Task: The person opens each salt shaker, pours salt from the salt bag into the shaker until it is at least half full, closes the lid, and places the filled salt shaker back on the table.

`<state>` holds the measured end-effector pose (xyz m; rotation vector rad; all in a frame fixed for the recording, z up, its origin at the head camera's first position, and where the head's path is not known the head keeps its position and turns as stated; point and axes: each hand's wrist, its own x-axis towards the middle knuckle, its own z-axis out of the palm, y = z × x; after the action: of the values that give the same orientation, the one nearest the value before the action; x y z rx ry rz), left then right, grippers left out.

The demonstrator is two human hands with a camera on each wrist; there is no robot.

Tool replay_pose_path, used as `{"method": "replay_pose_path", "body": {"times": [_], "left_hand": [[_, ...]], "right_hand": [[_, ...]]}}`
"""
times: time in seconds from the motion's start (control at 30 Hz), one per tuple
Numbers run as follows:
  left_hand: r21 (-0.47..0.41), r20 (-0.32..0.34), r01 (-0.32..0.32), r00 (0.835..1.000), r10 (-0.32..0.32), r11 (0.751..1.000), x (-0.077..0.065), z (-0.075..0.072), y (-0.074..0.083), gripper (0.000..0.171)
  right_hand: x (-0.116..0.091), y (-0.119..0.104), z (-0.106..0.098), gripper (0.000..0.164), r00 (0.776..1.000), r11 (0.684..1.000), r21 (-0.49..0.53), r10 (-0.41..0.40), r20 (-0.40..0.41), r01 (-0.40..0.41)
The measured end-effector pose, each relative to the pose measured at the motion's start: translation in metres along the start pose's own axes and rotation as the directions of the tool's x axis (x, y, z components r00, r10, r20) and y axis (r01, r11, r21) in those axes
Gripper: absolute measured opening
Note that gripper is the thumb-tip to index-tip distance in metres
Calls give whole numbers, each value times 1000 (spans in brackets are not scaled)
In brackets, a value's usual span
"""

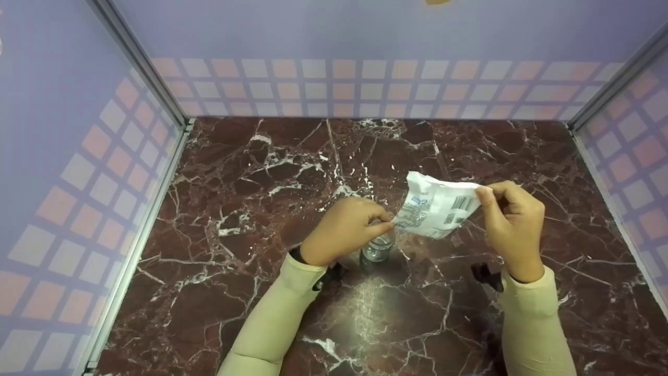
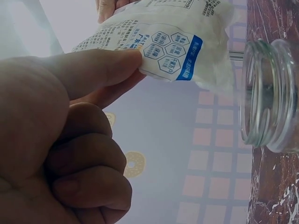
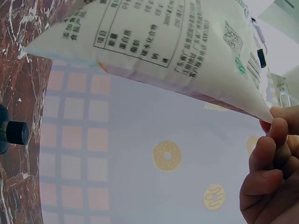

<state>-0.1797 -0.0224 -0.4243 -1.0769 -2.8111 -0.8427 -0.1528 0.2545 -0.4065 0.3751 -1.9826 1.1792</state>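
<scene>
A white printed plastic bag of salt (image 1: pixel 438 206) is held up, tilted, over the table. My left hand (image 1: pixel 347 227) pinches its lower left edge between thumb and forefinger, the other fingers curled in. At the upper right corner, my right hand (image 1: pixel 514 224) pinches the bag with thumb and fingers. An uncapped clear glass jar (image 1: pixel 377 249) stands on the table, partly below my left hand. In the left wrist view, the bag's end (image 2: pixel 219 65) hangs over the mouth of the jar (image 2: pixel 259 93). Its inside is hidden from me.
White crumbs or specks (image 1: pixel 368 180) lie behind the jar on the dark red marbled table (image 1: pixel 250 308). Walls with pink and white squares (image 1: pixel 344 89) close in the back and both sides. A dark object with a black cap-like end (image 3: pixel 17 132) shows in the right wrist view.
</scene>
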Motion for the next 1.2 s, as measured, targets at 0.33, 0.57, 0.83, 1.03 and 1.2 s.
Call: {"method": "replay_pose_path", "body": {"times": [0.33, 0.57, 0.83, 1.03, 1.2], "left_hand": [[18, 2, 2, 1000, -2, 1000, -1, 0, 1, 22], [21, 0, -2, 1000, 2, 1000, -2, -1, 0, 24], [30, -7, 0, 1000, 0, 1000, -2, -1, 0, 25], [41, -11, 2, 1000, -2, 999, -2, -2, 1, 24], [41, -15, -2, 1000, 3, 999, -2, -2, 1, 24]], "right_hand": [[1, -9, 2, 16, 999, 999, 42, -19, -36, 20], [0, -7, 3, 18, 998, 997, 73, -27, -55, 31], [-3, -3, 4, 21, 997, 994, 104, -29, -76, 36], [-3, -3, 4, 21, 996, 995, 99, -26, -82, 35], [-3, -4, 4, 20, 997, 995, 92, -25, -79, 33]]}}
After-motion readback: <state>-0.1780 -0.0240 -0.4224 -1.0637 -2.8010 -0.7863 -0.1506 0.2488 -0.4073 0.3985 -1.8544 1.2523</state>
